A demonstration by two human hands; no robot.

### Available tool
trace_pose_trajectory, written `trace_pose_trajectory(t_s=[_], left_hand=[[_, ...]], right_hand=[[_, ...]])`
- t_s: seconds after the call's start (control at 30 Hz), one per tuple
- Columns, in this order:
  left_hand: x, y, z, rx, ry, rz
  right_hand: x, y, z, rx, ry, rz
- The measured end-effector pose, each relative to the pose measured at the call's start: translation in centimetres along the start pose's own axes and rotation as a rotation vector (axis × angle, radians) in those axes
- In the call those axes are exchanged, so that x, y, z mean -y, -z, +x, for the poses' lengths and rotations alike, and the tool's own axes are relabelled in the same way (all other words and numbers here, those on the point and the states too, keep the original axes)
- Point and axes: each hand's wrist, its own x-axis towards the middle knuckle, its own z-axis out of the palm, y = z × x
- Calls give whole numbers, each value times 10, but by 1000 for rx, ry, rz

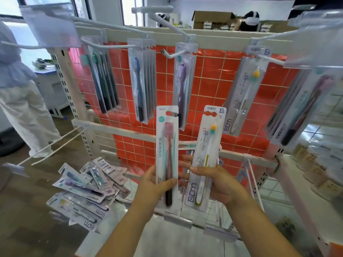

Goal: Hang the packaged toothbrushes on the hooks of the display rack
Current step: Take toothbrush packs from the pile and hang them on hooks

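- Both hands are up close to the camera, each holding one pack upright in front of the rack [185, 37].
- Left hand [154, 184] grips the pink pack [167, 154] low down, thumb across the front. It's a long white card under a clear blister, with a pink brush head, a dark handle and teal stripes along the sides.
- Right hand [220, 182] pinches the yellow pack [206, 156], which tilts a bit to the right. Same flat card shape, yellow and green bristle tip, white handle, "BDM" printed near the bottom.
- Neither pack is on a hook [172, 55] yet; both have a cut-out hang slot at the top.
- Rack is a white wire grid with shiny orange-red sheet behind it. Long white metal hooks carry hung packs [142, 80] in dark, navy, purple and yellow.
- Loose pile [87, 190] of glossy packs sits on the lower shelf to the left.
- Someone in white trousers [22, 115] stands off to the far left.
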Motion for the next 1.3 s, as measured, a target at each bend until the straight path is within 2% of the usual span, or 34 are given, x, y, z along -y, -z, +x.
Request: trace_pose_trajectory(t_s=[0.17,0.27,0.57,0.93,1.3], left_hand=[[-1,5,-3,7,1,8],[-5,7,-2,7,-21,24],[-18,15,-6,108,-28,20],[-31,29,-25,302,4,18],[-20,54,-48,511,114,1]], right_hand=[[1,-12,-7,-62,20,33],[2,-13,-11,-159,44,-8],[-3,-32,-47,-309,111,-13],[-25,-69,-79,-478,200,-16],[-54,-115,-101,-537,248,-19]])
